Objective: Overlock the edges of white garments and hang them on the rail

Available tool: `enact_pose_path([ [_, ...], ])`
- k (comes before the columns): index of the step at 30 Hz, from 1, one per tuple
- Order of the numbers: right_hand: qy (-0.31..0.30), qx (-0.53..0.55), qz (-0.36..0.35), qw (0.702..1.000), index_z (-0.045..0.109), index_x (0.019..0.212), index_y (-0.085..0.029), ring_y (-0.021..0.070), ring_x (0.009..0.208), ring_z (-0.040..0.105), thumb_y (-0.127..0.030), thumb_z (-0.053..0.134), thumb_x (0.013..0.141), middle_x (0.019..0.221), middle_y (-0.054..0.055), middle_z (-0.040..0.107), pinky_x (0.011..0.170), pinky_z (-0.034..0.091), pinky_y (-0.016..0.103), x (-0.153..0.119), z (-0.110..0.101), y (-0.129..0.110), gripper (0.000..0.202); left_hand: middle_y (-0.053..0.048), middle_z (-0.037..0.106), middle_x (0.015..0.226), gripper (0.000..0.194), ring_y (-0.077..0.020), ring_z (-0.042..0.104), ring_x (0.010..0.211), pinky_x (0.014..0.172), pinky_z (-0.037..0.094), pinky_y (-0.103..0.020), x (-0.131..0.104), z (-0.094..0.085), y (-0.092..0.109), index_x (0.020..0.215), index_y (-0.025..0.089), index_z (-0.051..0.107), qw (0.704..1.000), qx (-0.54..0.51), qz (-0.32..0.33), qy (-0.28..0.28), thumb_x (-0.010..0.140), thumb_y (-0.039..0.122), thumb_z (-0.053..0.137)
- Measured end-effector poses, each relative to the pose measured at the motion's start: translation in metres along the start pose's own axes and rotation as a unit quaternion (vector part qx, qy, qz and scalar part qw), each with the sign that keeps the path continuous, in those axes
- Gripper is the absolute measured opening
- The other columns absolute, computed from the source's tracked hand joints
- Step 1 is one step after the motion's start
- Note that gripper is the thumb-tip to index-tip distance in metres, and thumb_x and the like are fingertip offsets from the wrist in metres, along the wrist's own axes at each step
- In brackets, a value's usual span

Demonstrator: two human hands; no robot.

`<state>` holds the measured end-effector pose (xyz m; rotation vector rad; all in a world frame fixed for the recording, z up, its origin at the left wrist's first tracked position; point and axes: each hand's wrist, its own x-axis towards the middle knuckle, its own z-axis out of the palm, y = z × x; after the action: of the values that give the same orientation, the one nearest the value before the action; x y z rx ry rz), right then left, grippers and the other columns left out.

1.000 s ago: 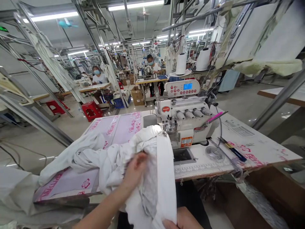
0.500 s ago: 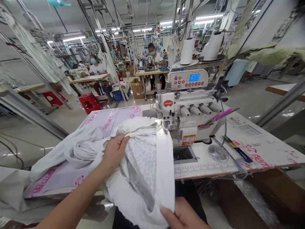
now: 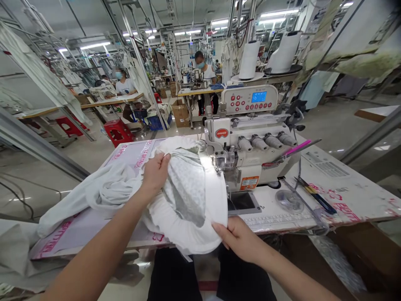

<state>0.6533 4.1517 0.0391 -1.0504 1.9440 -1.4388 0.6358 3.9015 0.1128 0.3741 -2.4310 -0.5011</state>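
A pale garment (image 3: 188, 184) with a faint spotted inside and a gathered white waistband (image 3: 216, 196) lies over the front of the white overlock sewing machine's (image 3: 247, 146) table. The band's upper end sits at the lit presser foot area. My left hand (image 3: 156, 169) is closed on the gathered fabric at the opening's left side. Lower right, my right hand (image 3: 234, 230) pinches the band's edge between thumb and fingers, near the table's front edge. The rest of the garment (image 3: 109, 188) spreads in folds to the left.
Thread snips (image 3: 316, 196) and a clear round spool (image 3: 290, 201) lie right of the machine. Two white thread cones (image 3: 249, 60) stand behind it. Red stools (image 3: 117, 131) and a cardboard box (image 3: 181, 113) are beyond the table. Two masked people sit or stand at farther machines.
My right hand has moved up with the band's lower edge, closer to the table. My left hand has shifted slightly up, and the opening of the garment looks rounder.
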Motion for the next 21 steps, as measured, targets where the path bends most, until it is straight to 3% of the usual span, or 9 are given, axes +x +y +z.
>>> enact_pose_path([
  [2,0.004,0.005,-0.004,1.000,0.035,0.051,-0.015,0.0066,0.042,0.032,-0.039,0.032,0.086,0.044,-0.003,0.035,0.042,0.025,0.019,0.008,-0.007,0.001,0.043,-0.001,0.047,0.070,0.015,-0.0135,0.044,0.068,0.064,0.033,-0.024,-0.019,0.003,0.010,0.075,0.016,0.046,0.999,-0.018,0.031,0.029,0.081,0.028,0.038],
  [3,0.007,0.006,-0.007,1.000,0.035,0.051,-0.015,0.0065,0.042,0.032,-0.039,0.033,0.086,0.045,-0.004,0.035,0.041,0.025,0.019,0.012,-0.010,0.001,0.043,-0.002,0.048,0.075,0.014,-0.0145,0.044,0.073,0.068,0.034,-0.025,-0.033,0.003,0.017,0.079,0.016,0.047,0.997,-0.036,0.061,0.014,0.081,0.027,0.039],
  [5,0.012,0.006,-0.020,1.000,0.036,0.052,-0.015,0.0064,0.042,0.032,-0.040,0.034,0.085,0.045,-0.003,0.035,0.041,0.024,0.018,0.019,-0.018,0.001,0.042,-0.004,0.049,0.078,0.016,-0.0155,0.045,0.076,0.071,0.035,-0.026,-0.065,0.001,0.032,0.080,0.016,0.048,0.983,-0.081,0.123,-0.109,0.082,0.027,0.038],
  [8,0.000,0.004,-0.025,1.000,0.040,0.051,-0.014,0.0066,0.042,0.033,-0.040,0.036,0.085,0.045,-0.003,0.037,0.042,0.026,0.018,0.027,-0.029,0.001,0.043,-0.005,0.052,0.077,0.023,-0.0158,0.046,0.075,0.070,0.036,-0.026,-0.104,-0.010,0.051,0.078,0.016,0.052,0.915,-0.133,0.167,-0.343,0.084,0.029,0.033],
  [12,-0.012,0.064,0.006,0.998,0.044,0.054,-0.013,0.0070,0.043,0.037,-0.042,0.038,0.084,0.048,-0.002,0.041,0.042,0.028,0.018,0.026,-0.030,0.002,0.042,-0.002,0.050,0.063,0.028,-0.0127,0.045,0.061,0.060,0.036,-0.023,-0.134,-0.035,0.063,0.065,0.016,0.051,0.833,-0.142,0.195,-0.498,0.083,0.031,0.035],
  [15,-0.012,0.133,0.036,0.990,0.044,0.058,-0.013,0.0062,0.042,0.035,-0.045,0.040,0.083,0.048,-0.003,0.040,0.040,0.026,0.017,0.002,-0.006,0.004,0.040,0.002,0.048,0.060,0.017,-0.0084,0.041,0.052,0.048,0.032,-0.017,-0.164,-0.046,0.064,0.068,0.018,0.051,0.728,-0.205,0.142,-0.638,0.079,0.026,0.042],
  [16,-0.022,0.147,0.046,0.988,0.044,0.058,-0.013,0.0061,0.042,0.034,-0.045,0.039,0.083,0.048,-0.003,0.040,0.039,0.025,0.017,-0.011,0.007,0.004,0.041,0.003,0.048,0.061,0.013,-0.0081,0.042,0.053,0.047,0.032,-0.016,-0.176,-0.046,0.063,0.071,0.018,0.051,0.707,-0.215,0.120,-0.663,0.078,0.024,0.042],
  [19,-0.069,0.171,0.070,0.980,0.045,0.058,-0.012,0.0064,0.045,0.035,-0.046,0.038,0.083,0.050,-0.003,0.040,0.041,0.026,0.017,-0.057,0.048,0.003,0.042,0.003,0.048,0.066,0.008,-0.0090,0.043,0.059,0.052,0.035,-0.016,-0.205,-0.041,0.058,0.075,0.018,0.050,0.689,-0.223,0.098,-0.682,0.076,0.022,0.043],
  [21,-0.060,0.175,0.083,0.979,0.044,0.058,-0.012,0.0069,0.048,0.036,-0.045,0.038,0.083,0.053,-0.002,0.040,0.043,0.028,0.017,-0.082,0.068,0.002,0.042,0.002,0.050,0.071,0.012,-0.0103,0.045,0.064,0.058,0.039,-0.017,-0.213,-0.035,0.054,0.078,0.017,0.052,0.679,-0.248,0.107,-0.683,0.077,0.025,0.043],
])
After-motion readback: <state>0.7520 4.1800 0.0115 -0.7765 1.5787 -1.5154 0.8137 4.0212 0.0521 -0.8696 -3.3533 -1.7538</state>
